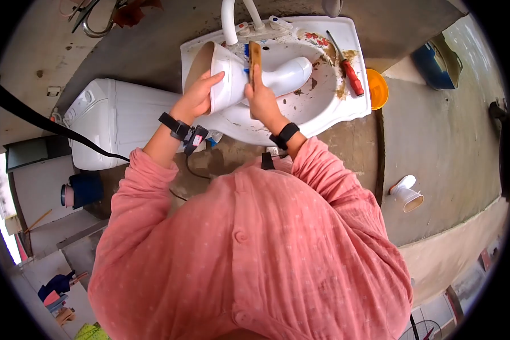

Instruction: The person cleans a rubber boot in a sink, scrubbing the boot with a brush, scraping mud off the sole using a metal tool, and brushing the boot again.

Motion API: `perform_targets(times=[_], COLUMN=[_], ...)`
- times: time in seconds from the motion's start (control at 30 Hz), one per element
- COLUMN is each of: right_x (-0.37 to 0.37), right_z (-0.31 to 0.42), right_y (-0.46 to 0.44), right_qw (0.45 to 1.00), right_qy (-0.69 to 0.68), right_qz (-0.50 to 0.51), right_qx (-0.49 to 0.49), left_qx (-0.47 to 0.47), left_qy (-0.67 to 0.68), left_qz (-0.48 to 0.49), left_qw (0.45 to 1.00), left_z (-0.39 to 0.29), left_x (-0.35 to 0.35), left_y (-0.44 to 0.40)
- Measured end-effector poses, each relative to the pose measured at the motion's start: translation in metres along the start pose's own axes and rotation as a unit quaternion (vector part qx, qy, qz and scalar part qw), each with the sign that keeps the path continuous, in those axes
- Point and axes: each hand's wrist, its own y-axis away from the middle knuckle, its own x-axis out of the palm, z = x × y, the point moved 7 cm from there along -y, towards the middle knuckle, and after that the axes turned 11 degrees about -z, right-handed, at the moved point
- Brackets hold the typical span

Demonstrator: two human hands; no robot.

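Note:
A white rubber boot [290, 77] lies sideways over the sink [188, 56], its open top to the left and its toe over the basin. My left hand [200, 96] grips the boot's shaft near the opening, thumb on the outside; some of its fingers are hidden. In my right hand [262, 103] is a wooden scrubbing brush [256, 55] with blue bristles, held upright with the bristles against the boot's shaft. Brown mud clumps are scattered in the basin. A screwdriver [352, 77] with a red handle rests on the sink's right rim, beside more mud.
White taps [229, 22] rise at the sink's back. An orange bucket [377, 89] stands right of the sink, a white washing machine [99, 122] left. Another white boot [406, 194] is on the floor to the right. A dark blue container [438, 62] sits farther back.

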Motion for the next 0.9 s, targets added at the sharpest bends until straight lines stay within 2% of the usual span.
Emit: perform_targets(times=[0.07, 0.2, 0.23, 0.27, 0.3, 0.33, 0.4, 0.43, 0.47, 0.5, 0.53, 0.57, 0.6, 0.63, 0.67, 0.7, 0.73, 0.8, 0.87, 0.9], right_x=[-0.003, -0.027, -0.033, -0.039, -0.044, -0.049, -0.047, -0.041, -0.034, -0.024, -0.02, -0.015, -0.011, -0.01, -0.01, -0.007, -0.006, -0.011, -0.029, -0.038], right_z=[-0.043, -0.075, -0.072, -0.063, -0.052, -0.04, -0.023, -0.019, -0.017, -0.018, -0.014, -0.011, -0.008, 0.0, 0.008, 0.021, 0.033, 0.046, 0.062, 0.068], right_y=[-0.007, -0.007, -0.005, -0.001, 0.005, 0.01, 0.02, 0.024, 0.03, 0.031, 0.033, 0.035, 0.037, 0.037, 0.037, 0.04, 0.045, 0.047, 0.049, 0.052], right_qw=[0.998, 0.997, 0.998, 0.998, 0.998, 0.996, 0.994, 0.988, 0.981, 0.991, 0.991, 0.988, 0.985, 0.986, 0.986, 0.988, 0.988, 0.986, 0.976, 0.972], right_qy=[0.023, 0.043, 0.036, 0.035, -0.008, -0.051, -0.074, -0.105, -0.134, -0.102, -0.104, -0.123, -0.141, -0.126, -0.127, -0.119, -0.11, -0.139, -0.21, -0.214], right_qz=[0.037, 0.038, 0.025, 0.022, 0.011, 0.001, 0.009, 0.033, 0.058, 0.052, 0.049, 0.045, 0.044, 0.069, 0.066, 0.083, 0.102, 0.094, 0.057, 0.085], right_qx=[0.037, 0.042, 0.047, 0.05, 0.06, 0.07, 0.081, 0.105, 0.13, 0.067, 0.072, 0.083, 0.094, 0.089, 0.09, 0.054, 0.017, 0.01, 0.016, 0.048], left_qx=[0.04, 0.066, 0.141, 0.21, 0.411, 0.406, 0.541, 0.479, 0.474, 0.364, 0.246, 0.111, 0.107, -0.012, -0.129, -0.074, -0.074, -0.041, -0.049, -0.065], left_qy=[-0.046, -0.09, -0.231, -0.368, -0.442, -0.445, -0.567, -0.53, -0.531, -0.482, -0.423, -0.371, -0.372, -0.162, 0.057, 0.118, 0.119, 0.098, 0.129, 0.158], left_qz=[-0.043, -0.01, -0.027, -0.04, 0.039, 0.044, 0.093, 0.112, 0.112, 0.103, 0.094, 0.056, 0.058, 0.083, 0.103, 0.045, 0.044, -0.042, -0.054, -0.051], left_qw=[0.997, 0.994, 0.962, 0.905, 0.796, 0.797, 0.614, 0.691, 0.693, 0.791, 0.867, 0.92, 0.92, 0.983, 0.985, 0.989, 0.989, 0.993, 0.989, 0.984], left_z=[-0.006, -0.026, -0.034, -0.042, -0.05, -0.053, -0.056, -0.049, -0.043, -0.034, -0.028, -0.011, -0.01, -0.004, -0.001, -0.006, -0.002, -0.001, -0.001, 0.0], left_x=[-0.001, 0.005, 0.011, 0.016, 0.03, 0.03, 0.046, 0.036, 0.028, 0.012, 0.007, 0.003, 0.003, 0.008, 0.018, 0.022, 0.023, 0.007, 0.008, 0.007], left_y=[0.007, 0.014, 0.022, 0.026, 0.036, 0.034, 0.051, 0.039, 0.039, 0.028, 0.023, 0.033, 0.033, 0.035, 0.039, 0.034, 0.031, 0.016, 0.017, 0.013])
